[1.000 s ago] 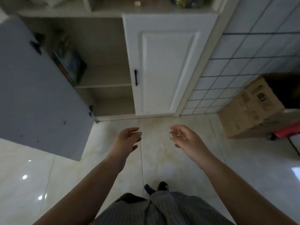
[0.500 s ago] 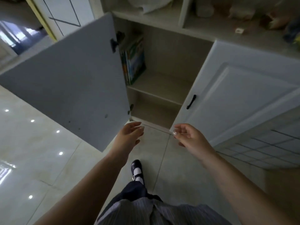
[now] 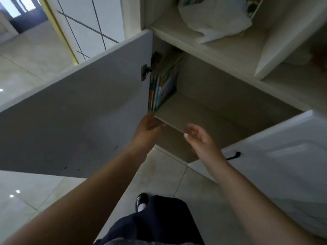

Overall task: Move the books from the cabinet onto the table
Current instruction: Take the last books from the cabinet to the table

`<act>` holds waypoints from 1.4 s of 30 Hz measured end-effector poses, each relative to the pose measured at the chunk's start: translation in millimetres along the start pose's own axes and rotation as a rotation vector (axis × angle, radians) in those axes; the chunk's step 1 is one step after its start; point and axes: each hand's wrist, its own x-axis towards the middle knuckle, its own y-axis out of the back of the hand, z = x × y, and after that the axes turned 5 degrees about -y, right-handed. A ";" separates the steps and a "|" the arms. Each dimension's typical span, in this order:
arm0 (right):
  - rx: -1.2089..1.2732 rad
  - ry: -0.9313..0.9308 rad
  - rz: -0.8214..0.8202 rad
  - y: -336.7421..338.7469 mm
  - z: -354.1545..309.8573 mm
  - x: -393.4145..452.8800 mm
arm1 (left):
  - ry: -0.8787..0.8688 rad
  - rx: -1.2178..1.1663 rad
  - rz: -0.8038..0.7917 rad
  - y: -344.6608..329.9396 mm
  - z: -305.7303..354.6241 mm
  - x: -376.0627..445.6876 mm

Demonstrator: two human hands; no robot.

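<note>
Several thin books (image 3: 163, 87) stand upright at the left end of the open cabinet's middle shelf (image 3: 203, 115), leaning against the side wall. My left hand (image 3: 147, 129) reaches up just below the books' lower corner, at the shelf's front edge, fingers relaxed and holding nothing. My right hand (image 3: 199, 138) hovers a little to the right, in front of the shelf edge, fingers loosely curled and empty. No table is in view.
The cabinet's left door (image 3: 79, 112) hangs wide open on my left. The right door (image 3: 274, 156) with a black handle (image 3: 233, 155) is closed. A white bag (image 3: 212, 22) lies on the upper shelf. Glossy tiled floor (image 3: 26, 191) lies below.
I have moved closer to the cabinet and my view has tilted up. Both hands have risen from above the floor to the middle shelf's front edge, the left near the books.
</note>
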 end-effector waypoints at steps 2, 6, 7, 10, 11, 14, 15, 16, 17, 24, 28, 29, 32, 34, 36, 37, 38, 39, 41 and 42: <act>0.059 -0.013 -0.002 -2.9 -10.0 30.0 | -0.023 -0.009 0.009 -5.2 0.2 29.1; 0.153 -0.033 -0.029 -6.3 -24.3 80.4 | -0.202 0.127 -0.033 -10.9 -5.8 80.7; 0.155 -0.028 -0.037 -7.3 -28.2 89.9 | -0.258 0.170 -0.049 -11.6 -7.5 91.0; 0.146 -0.008 -0.085 -12.9 -39.0 124.0 | -0.330 0.242 -0.032 -13.8 -14.9 127.8; 0.143 -0.009 -0.102 -14.6 -42.5 133.6 | -0.327 0.231 -0.019 -14.8 -18.0 138.4; 0.120 0.016 -0.161 -19.2 -51.4 159.3 | -0.372 0.289 0.024 -18.3 -26.7 163.4; 0.130 0.021 -0.190 -20.6 -54.0 166.4 | -0.387 0.312 0.039 -19.9 -29.4 168.1; 0.131 0.025 -0.202 -21.8 -56.1 172.6 | -0.400 0.313 0.047 -20.8 -31.6 172.7; 0.129 0.027 -0.213 -22.8 -58.2 179.6 | -0.411 0.310 0.057 -21.6 -33.4 176.6; 0.022 0.049 -0.236 -25.5 -67.5 215.8 | -0.478 0.361 0.227 -29.3 -34.7 191.1; -0.035 0.111 -0.244 -18.8 -69.2 224.1 | -0.305 0.489 0.243 -35.7 -38.5 203.0; -0.042 0.117 -0.240 -16.3 -66.6 225.8 | -0.293 0.548 0.253 -35.9 -41.2 206.7; -0.005 0.087 -0.249 -8.2 -56.7 226.8 | -0.295 0.520 0.288 -43.5 -43.9 215.9; 0.017 0.065 -0.243 -5.5 -51.8 227.9 | -0.277 0.435 0.281 -47.1 -37.6 219.3; 0.014 0.052 -0.260 -2.6 -48.4 228.1 | -0.244 0.443 0.275 -50.2 -35.2 225.8; 0.009 0.044 -0.274 -1.5 -47.5 227.8 | -0.253 0.469 0.289 -51.1 -34.8 227.9; -0.001 0.031 -0.285 -0.1 -46.7 228.1 | -0.266 0.482 0.306 -51.1 -34.7 230.2; -0.010 0.021 -0.302 2.2 -47.0 227.8 | -0.288 0.496 0.323 -51.7 -33.8 230.5; -0.026 0.012 -0.339 7.1 -49.5 225.1 | -0.313 0.524 0.349 -52.0 -31.5 226.3; -0.021 0.013 -0.356 9.5 -51.4 223.2 | -0.311 0.543 0.348 -51.6 -29.7 222.3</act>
